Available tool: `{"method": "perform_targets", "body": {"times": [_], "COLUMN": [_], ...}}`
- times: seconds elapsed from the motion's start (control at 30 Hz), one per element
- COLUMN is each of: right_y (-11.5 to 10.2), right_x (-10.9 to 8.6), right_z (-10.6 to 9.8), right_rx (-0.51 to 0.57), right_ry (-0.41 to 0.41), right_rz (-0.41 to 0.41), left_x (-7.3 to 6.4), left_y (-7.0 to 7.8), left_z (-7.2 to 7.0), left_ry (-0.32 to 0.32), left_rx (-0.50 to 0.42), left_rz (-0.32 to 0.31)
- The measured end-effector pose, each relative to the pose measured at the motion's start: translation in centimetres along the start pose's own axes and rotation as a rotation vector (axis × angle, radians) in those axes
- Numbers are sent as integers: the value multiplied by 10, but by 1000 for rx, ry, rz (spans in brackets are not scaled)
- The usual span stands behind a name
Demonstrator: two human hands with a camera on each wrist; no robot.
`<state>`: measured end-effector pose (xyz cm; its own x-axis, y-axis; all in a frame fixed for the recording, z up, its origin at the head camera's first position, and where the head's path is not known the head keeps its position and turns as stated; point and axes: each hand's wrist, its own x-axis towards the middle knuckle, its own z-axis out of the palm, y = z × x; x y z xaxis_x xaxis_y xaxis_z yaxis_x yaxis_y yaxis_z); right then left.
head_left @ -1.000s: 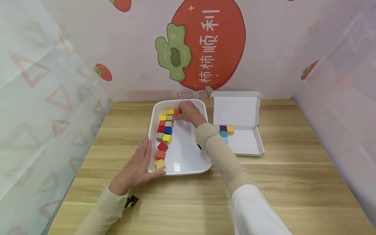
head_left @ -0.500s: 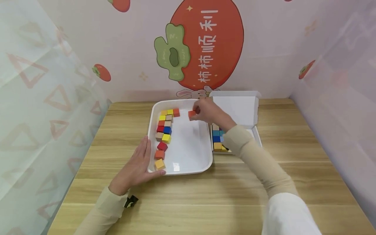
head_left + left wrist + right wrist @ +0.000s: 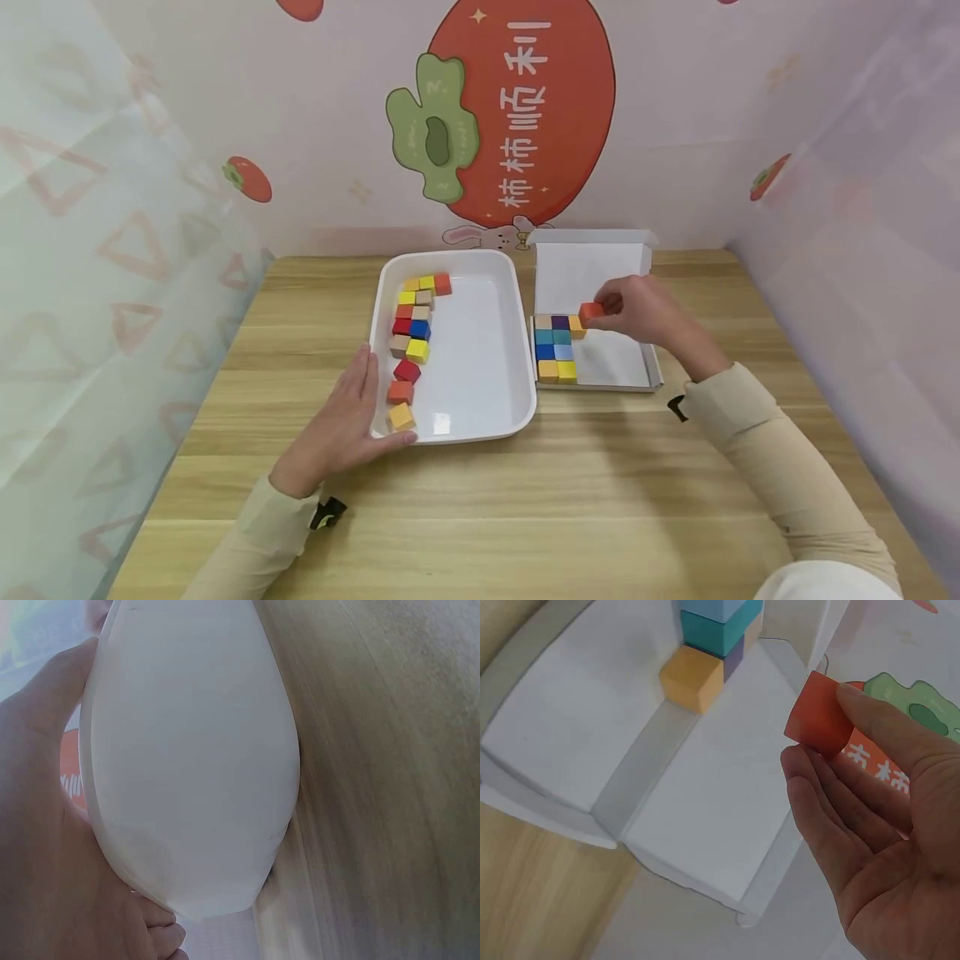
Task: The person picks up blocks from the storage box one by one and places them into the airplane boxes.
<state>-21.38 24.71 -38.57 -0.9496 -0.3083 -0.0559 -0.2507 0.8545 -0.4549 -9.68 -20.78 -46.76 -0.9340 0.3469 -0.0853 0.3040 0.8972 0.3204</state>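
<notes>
My right hand [image 3: 648, 312] pinches an orange-red cube [image 3: 591, 314] between thumb and fingers, above the open white box [image 3: 611, 362]. In the right wrist view the red cube [image 3: 821, 712] is held clear of the box floor. Beneath and beside it, an orange cube [image 3: 577, 327] ends the box's back row. Several cubes in teal, blue, yellow, purple and wood colour fill the box's left side. My left hand [image 3: 341, 421] rests against the near left corner of the white tray [image 3: 525, 400], its fingers straight along the side and thumb at the front rim.
Inside the tray, several cubes line the left side, among them a blue cube [image 3: 419, 330] and a yellow cube [image 3: 401, 417]. The box's raised lid [image 3: 588, 271] stands behind it, near the printed wall [image 3: 675, 125]. Tray and box stand side by side on the wooden table [image 3: 480, 517].
My right hand has carried the orange-red cube from the tray's far end rightward to above the box. The left hand stays at the tray's corner. The view has shifted slightly.
</notes>
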Motion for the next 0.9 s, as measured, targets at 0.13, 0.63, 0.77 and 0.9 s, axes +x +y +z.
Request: {"method": "perform_targets", "body": {"times": [0.13,0.63,0.77,0.9], "right_y": [10,33,33,27], "right_x": [-6,-5,-7,-8], "right_z": [8,81,89,89], "right_rx": [15,125,150,170], "right_ry": [-13,89,161,195], "right_rz": [32,55,56,65], "left_x": [0,-2,-2,-2], "left_y": [-1,-1,0,0], "left_z": [-2,2,2,0], "left_ry": [6,3,-1,-1], "left_rx": [10,-1,-3,2], "left_rz": [-3,-11,-14,-17]}}
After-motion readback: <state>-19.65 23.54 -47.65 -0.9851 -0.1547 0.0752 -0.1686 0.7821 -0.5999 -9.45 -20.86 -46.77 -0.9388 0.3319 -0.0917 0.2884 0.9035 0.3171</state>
